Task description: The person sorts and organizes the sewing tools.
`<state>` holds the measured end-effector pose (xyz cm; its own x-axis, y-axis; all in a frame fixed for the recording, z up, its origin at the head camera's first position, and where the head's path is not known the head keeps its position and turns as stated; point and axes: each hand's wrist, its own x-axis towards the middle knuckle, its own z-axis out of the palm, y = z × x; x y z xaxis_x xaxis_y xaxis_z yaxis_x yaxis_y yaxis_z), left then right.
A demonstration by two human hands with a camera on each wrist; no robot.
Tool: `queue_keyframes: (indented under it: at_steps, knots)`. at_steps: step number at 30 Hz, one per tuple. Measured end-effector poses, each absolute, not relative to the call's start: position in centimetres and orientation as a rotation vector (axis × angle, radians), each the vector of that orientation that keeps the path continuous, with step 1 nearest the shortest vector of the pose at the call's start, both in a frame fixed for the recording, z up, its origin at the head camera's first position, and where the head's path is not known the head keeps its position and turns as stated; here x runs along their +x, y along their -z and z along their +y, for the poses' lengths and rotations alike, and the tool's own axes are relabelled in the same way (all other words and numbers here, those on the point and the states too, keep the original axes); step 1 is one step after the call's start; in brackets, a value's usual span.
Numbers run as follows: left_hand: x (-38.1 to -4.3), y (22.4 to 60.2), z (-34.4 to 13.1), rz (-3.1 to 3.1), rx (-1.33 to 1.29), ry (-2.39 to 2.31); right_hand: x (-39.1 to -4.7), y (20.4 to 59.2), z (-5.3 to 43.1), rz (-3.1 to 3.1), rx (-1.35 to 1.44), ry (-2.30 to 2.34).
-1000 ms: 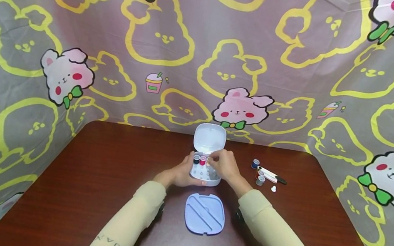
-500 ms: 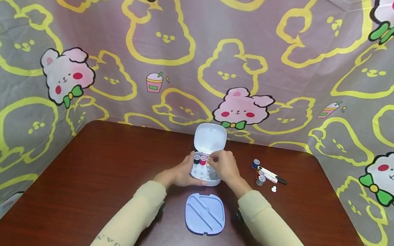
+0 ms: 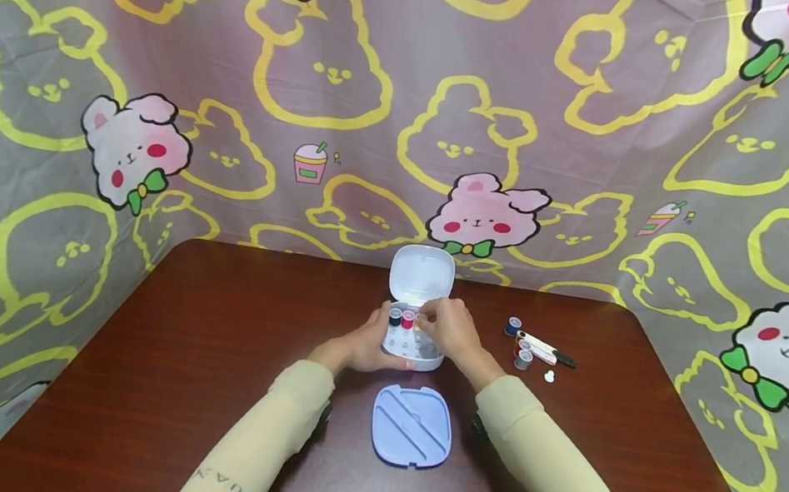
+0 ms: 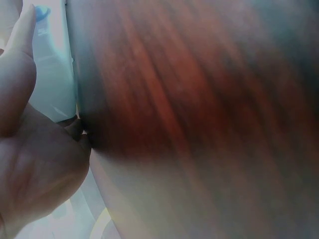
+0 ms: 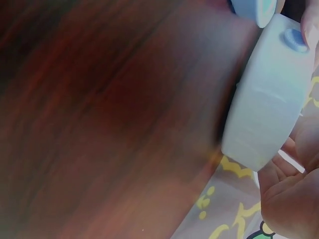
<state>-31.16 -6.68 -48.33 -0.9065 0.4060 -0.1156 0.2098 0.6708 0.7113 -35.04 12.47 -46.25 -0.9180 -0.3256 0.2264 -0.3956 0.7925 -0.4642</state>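
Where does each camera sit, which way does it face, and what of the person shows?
Head: on the person's head, looking forward and down at the table, open white box and patterned cloth; both sleeves, left hand and right hand show.
Left wrist: on the left wrist, looking at the table, with the box and left hand at the left edge.
Right wrist: on the right wrist, looking at the table and box; right hand lower right, seemingly the left thumb upper right.
Shared: both wrist views show the box's blue tab.

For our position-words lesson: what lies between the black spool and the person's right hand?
A pink spool, beside the black spool in the white box, then a pale piece at the right hand. The head view shows it.
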Motion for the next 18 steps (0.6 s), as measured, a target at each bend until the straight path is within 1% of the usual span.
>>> queue_keyframes:
  at_steps: [10,18]
  knots:
    - [-30.97,48.02,-6.6,2.609,0.456,-1.045,-34.85,45.92,12.71,-2.853,0.634,-0.805]
    - [-30.87,48.18,-6.69,2.632,0.492,-1.051,-34.25,45.53,13.15,-2.825,0.692,-0.805]
